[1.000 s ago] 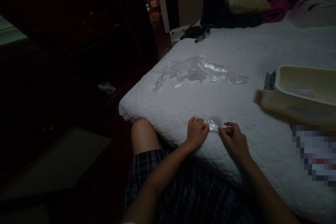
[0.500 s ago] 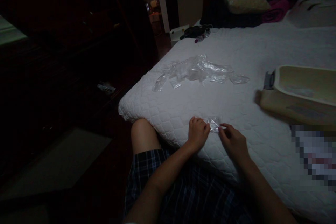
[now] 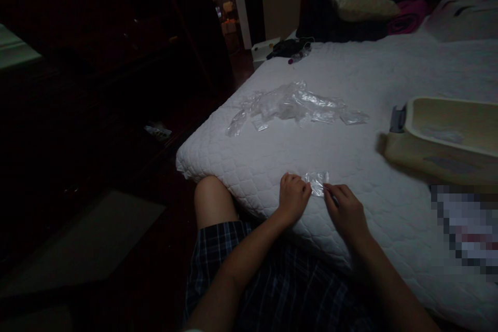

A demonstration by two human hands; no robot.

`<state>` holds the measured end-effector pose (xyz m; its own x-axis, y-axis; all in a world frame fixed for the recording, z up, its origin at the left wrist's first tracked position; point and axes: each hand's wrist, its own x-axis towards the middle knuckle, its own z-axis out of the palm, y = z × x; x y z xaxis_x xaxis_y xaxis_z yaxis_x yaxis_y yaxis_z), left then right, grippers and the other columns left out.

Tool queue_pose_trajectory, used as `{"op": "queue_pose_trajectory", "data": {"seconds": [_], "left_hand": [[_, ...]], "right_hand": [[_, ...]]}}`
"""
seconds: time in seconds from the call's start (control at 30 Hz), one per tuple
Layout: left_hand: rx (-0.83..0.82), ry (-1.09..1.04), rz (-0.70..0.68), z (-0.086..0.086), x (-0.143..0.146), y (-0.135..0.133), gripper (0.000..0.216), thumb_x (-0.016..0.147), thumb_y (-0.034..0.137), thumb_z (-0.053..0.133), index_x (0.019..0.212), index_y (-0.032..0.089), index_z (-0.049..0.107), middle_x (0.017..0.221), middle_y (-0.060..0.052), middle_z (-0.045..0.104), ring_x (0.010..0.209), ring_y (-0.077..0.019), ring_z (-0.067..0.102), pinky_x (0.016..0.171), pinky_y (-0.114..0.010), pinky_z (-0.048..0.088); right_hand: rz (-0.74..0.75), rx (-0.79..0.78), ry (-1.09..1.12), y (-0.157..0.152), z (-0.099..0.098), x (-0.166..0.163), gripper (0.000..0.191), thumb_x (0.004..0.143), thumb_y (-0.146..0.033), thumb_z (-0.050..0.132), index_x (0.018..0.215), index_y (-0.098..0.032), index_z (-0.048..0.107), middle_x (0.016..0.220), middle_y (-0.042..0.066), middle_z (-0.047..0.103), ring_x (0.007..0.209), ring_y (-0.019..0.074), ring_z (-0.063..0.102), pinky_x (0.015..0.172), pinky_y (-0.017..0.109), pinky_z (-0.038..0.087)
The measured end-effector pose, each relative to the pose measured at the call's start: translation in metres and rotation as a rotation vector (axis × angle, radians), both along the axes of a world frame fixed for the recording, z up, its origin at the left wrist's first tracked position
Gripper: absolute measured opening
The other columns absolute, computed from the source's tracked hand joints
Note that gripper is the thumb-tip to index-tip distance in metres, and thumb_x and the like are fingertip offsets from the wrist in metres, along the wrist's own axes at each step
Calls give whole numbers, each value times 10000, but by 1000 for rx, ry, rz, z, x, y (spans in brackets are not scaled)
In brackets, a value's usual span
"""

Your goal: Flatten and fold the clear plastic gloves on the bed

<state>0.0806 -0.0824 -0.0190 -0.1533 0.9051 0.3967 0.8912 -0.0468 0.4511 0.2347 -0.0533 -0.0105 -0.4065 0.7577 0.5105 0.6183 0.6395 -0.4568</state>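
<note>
A small clear plastic bag [image 3: 317,183] lies on the white quilted mattress [image 3: 350,72] near its front corner. My left hand [image 3: 292,198] is curled, pinching the bag's left edge. Just right of it, my right hand [image 3: 346,210] has its fingers closed on the bag's right edge. Both forearms reach up from the bottom of the head view over my plaid shorts.
A pile of several clear plastic bags [image 3: 290,105] lies farther up the mattress. A beige tray-like container [image 3: 443,137] sits at the right. Pillows [image 3: 363,4] and dark items are at the bed's far end. The floor at the left is dark.
My right hand's fingers have drawn in closer to the small bag. The left hand has stayed in place.
</note>
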Motion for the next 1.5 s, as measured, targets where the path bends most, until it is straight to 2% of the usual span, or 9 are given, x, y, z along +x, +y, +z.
{"op": "queue_pose_trajectory", "data": {"seconds": [0.3, 0.47, 0.77, 1.13, 1.27, 1.33, 1.4, 1.5], "left_hand": [[-2, 5, 5, 2, 0, -1, 188, 896, 230, 517, 761, 180, 637, 828, -35, 674, 968, -185, 572, 1053, -428, 367], [22, 33, 17, 1, 1, -1, 171, 888, 213, 518, 764, 176, 630, 817, -41, 640, 906, -187, 573, 1027, -436, 391], [66, 114, 87, -1, 3, -3, 150, 861, 214, 551, 731, 173, 613, 831, -58, 570, 872, -203, 522, 860, -370, 475], [110, 189, 117, 0, 6, -5, 132, 867, 227, 549, 765, 165, 607, 861, -74, 580, 892, -218, 546, 922, -414, 468], [194, 210, 152, -2, 7, -8, 85, 866, 242, 573, 875, 163, 601, 990, -101, 603, 975, -230, 568, 926, -416, 480], [270, 278, 73, -4, 6, -9, 75, 876, 217, 566, 924, 173, 604, 1060, -98, 618, 1045, -223, 574, 959, -421, 470], [310, 364, -66, -6, 5, -10, 100, 891, 188, 543, 960, 181, 616, 1115, -84, 636, 1119, -212, 568, 987, -406, 463], [258, 402, -206, -7, 2, -8, 170, 919, 180, 494, 1018, 174, 632, 1169, -74, 648, 1202, -209, 544, 998, -383, 472]], "right_hand": [[37, -30, 5, 4, -4, 1, 302, 933, -331, 428, 1018, -156, 659, 897, 115, 657, 820, 226, 627, 774, 380, 510], [17, -44, -15, 4, -3, 1, 332, 938, -358, 407, 1021, -169, 668, 877, 106, 653, 785, 223, 628, 738, 375, 512], [47, -26, -50, 6, -2, -1, 344, 943, -353, 397, 1003, -152, 670, 869, 116, 655, 786, 225, 620, 742, 371, 503], [60, -40, -34, 6, -3, -1, 317, 933, -341, 415, 993, -143, 655, 889, 126, 666, 820, 231, 621, 776, 383, 498], [61, -24, -29, 7, -4, -1, 291, 929, -324, 430, 981, -139, 649, 907, 126, 675, 825, 229, 623, 777, 383, 501], [58, -8, -31, 7, -6, -1, 279, 926, -316, 440, 966, -135, 649, 898, 123, 675, 818, 227, 622, 775, 380, 502], [58, 4, -27, 8, -7, -1, 266, 924, -304, 446, 952, -136, 650, 885, 118, 673, 809, 223, 622, 772, 377, 503], [58, 5, -19, 8, -9, -1, 247, 921, -283, 454, 952, -137, 649, 883, 114, 671, 806, 219, 622, 779, 375, 506]]}}
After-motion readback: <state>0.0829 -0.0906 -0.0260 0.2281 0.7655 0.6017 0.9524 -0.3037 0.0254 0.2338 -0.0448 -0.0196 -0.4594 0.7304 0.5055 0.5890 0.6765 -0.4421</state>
